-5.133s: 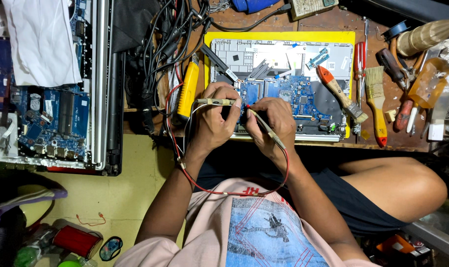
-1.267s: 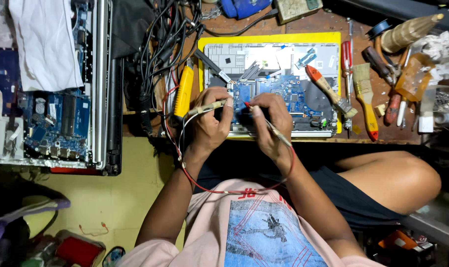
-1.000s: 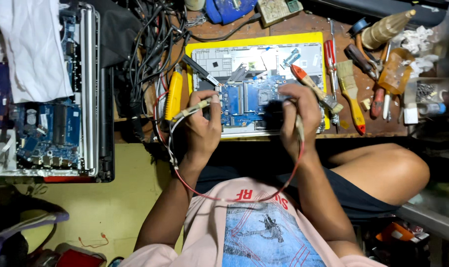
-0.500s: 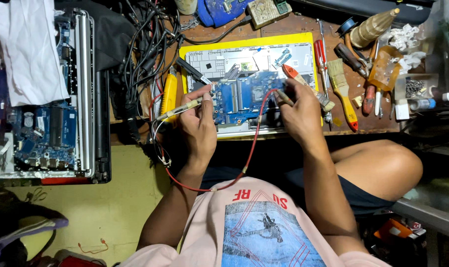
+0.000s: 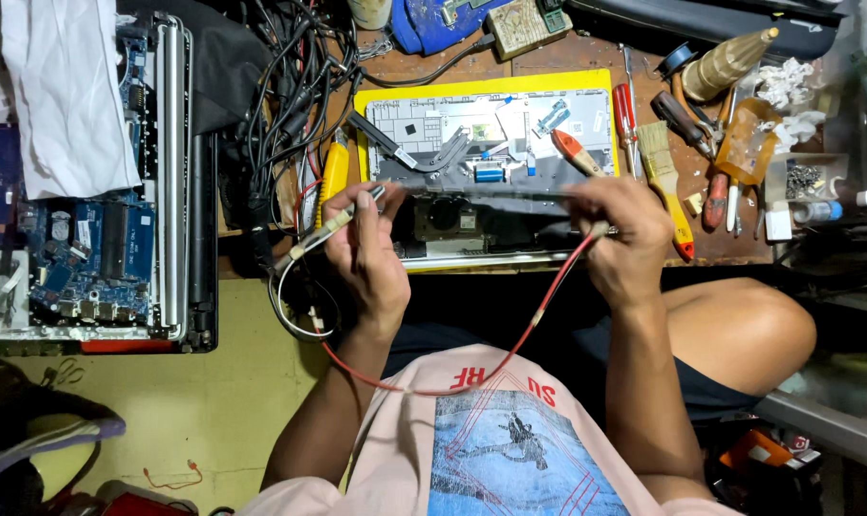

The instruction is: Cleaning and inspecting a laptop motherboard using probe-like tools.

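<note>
An opened laptop base (image 5: 491, 124) lies on a yellow mat (image 5: 362, 105) on the wooden bench. Above it a circuit board (image 5: 491, 191) is raised edge-on and shows as a thin blurred strip between my hands. My left hand (image 5: 371, 253) pinches the board's left end and also grips a grey test probe (image 5: 323, 229). My right hand (image 5: 620, 234) holds the board's right end together with a probe on a red lead (image 5: 510, 349), which loops down over my lap. A black fan (image 5: 443, 215) shows in the base under the board.
A second opened laptop (image 5: 99, 248) with a white cloth (image 5: 65, 96) lies at left. Tangled black cables (image 5: 280, 86) and a yellow-handled tool (image 5: 334, 172) sit beside the mat. A brush (image 5: 663, 162), screwdrivers (image 5: 624, 105) and a blue meter (image 5: 433, 19) crowd the right and back.
Both hands have moved apart from the middle of the board to its two ends. The blue board has come up off the base and turned edge-on. The view has shifted right.
</note>
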